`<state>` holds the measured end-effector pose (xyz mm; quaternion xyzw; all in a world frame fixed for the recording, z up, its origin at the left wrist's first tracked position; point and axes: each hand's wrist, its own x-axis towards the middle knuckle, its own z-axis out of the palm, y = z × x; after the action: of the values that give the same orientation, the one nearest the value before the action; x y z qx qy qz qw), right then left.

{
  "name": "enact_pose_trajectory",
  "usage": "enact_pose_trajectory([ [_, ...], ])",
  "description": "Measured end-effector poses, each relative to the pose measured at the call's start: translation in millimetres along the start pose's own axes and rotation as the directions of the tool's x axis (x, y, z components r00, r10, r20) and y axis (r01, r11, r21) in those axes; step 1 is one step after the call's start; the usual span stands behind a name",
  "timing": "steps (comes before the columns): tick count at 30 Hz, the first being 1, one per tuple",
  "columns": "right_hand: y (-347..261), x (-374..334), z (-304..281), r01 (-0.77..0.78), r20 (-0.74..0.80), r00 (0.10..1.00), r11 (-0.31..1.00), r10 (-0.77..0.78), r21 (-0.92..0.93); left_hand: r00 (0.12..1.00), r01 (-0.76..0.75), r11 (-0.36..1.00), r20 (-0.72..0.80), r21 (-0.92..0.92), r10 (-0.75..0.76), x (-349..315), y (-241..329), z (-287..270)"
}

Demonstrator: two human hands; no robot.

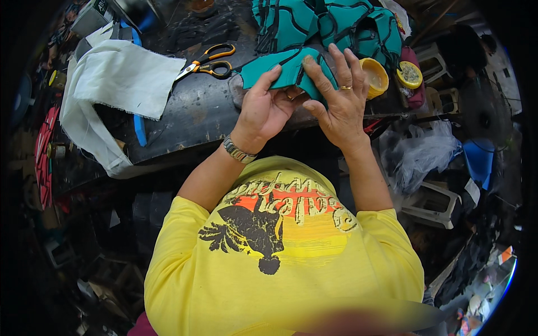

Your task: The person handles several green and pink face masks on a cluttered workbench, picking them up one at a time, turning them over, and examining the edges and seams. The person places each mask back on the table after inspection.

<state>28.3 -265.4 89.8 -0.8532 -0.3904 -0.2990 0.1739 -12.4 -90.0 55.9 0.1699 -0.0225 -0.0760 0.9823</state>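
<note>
A teal fabric piece with black trim [283, 68] is in my left hand [260, 115], the thumb on its top face and the other fingers curled beneath, partly hidden. My right hand [344, 115] has its fingers spread, and the index fingertip rests on the piece's upper right part. Just right of that hand stands a yellow tub [380, 88] holding a pale substance. More teal pieces with black trim [283, 25] lie heaped beyond my hands. Orange-and-black handled scissors [212, 60] lie on the dark table [193, 112], to the left of the piece.
White cloth [126, 70] covers the table's left part and hangs over its near edge, with a blue strip [139, 129] beside it. A round yellow lid [409, 75] sits right of the tub. Clear plastic bags [420, 154] and a white stool [431, 204] are at lower right.
</note>
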Motion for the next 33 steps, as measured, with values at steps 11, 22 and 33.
enact_pose_trajectory([
  [11, 11, 1, -7, 0.071, -0.069, 0.997, 0.837, -0.040, 0.543, 1.000, 0.023, 0.999, 0.004, -0.023, -0.023, 3, 9, -18],
  [22, -9, -11, 0, 0.173, 0.074, 0.977, 0.947, -0.200, 0.272, 1.000, -0.006, 1.000, -0.027, -0.022, 0.005, 0, 12, -25],
  [33, -5, 8, 8, -0.398, 0.358, 0.876, 0.066, 0.324, 0.915, 0.963, -0.232, 0.861, -0.017, 0.453, 0.268, -11, 8, -4],
])
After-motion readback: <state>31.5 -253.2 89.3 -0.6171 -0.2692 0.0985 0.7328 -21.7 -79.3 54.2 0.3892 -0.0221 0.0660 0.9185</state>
